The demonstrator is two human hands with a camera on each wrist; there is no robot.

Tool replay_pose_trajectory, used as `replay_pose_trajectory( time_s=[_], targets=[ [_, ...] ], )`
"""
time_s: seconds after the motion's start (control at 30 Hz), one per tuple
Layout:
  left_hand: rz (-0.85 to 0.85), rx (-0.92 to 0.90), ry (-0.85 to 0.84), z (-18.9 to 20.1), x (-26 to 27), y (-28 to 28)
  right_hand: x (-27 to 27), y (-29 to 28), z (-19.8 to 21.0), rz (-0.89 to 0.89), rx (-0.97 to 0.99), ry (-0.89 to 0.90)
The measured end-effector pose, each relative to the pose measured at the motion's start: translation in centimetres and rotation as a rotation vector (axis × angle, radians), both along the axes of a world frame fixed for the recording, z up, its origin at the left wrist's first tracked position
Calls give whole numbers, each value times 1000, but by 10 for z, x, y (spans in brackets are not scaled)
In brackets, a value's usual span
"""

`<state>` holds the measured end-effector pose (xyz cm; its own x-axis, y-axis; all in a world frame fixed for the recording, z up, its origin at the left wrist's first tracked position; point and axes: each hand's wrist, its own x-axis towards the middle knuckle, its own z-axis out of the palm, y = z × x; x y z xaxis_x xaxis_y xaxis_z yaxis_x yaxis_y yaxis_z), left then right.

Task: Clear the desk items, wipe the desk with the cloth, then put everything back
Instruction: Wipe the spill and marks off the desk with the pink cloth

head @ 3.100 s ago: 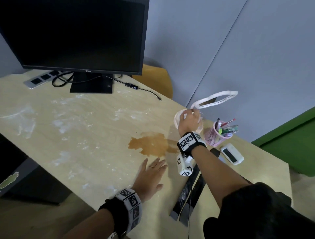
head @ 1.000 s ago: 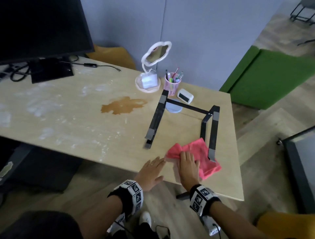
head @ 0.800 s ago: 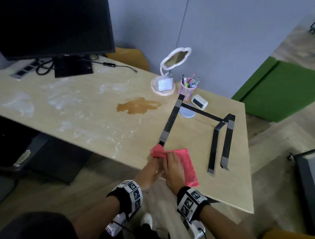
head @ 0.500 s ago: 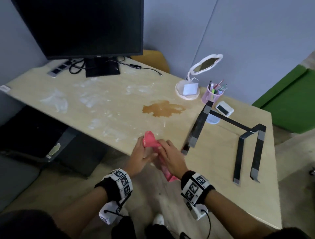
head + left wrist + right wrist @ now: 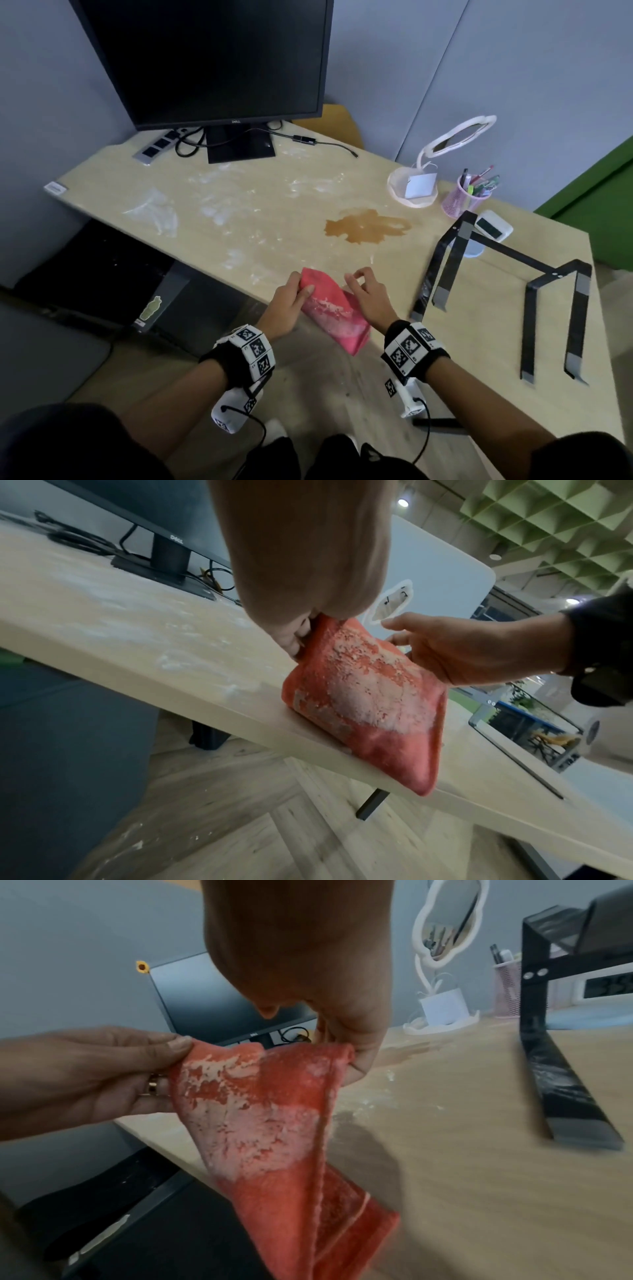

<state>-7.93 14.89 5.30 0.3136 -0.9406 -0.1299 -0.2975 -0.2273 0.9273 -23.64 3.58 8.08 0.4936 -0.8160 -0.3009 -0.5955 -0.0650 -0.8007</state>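
Observation:
A red cloth, caked with white powder, hangs over the front edge of the wooden desk. My left hand pinches its upper left corner between thumb and fingers. My right hand pinches the upper right corner, so the cloth is stretched between both hands. A brown spill lies on the desk beyond the hands. White powder smears cover the desk's left and middle.
A black monitor and a power strip stand at the back left. At the back right are a white mirror, a pink pen cup and a white clock. A black metal stand straddles the right side.
The cloth was taken from the desk's right front and carried left. Since half a second ago both hands have spread it open between them at the front edge.

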Motion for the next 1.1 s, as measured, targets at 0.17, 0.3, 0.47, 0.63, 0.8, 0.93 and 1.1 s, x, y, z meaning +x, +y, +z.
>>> replay_pose_trajectory(
  time_s=[0.17, 0.3, 0.47, 0.63, 0.8, 0.93, 1.1],
  targets=[
    [-105, 35, 7, -1, 5, -2, -12, 7, -22, -87, 74, 175],
    [-62, 41, 38, -6, 7, -2, -19, 13, -34, -139, 239, 248],
    [-77, 76, 33, -14, 17, -5, -20, 16, -37, -223, 385, 93],
    [-138, 74, 38, -5, 23, -7, -11, 17, -42, -178, 317, 256],
    [-140, 57, 6, -4, 32, -6, -2, 20, -39, -139, 396, 147],
    [-150, 48, -1, -3, 35, -6, 6, 24, -36, -77, 461, 273],
    [-110, 36, 23, 0, 35, -7, 20, 29, -44, -119, 314, 251]
  ],
)
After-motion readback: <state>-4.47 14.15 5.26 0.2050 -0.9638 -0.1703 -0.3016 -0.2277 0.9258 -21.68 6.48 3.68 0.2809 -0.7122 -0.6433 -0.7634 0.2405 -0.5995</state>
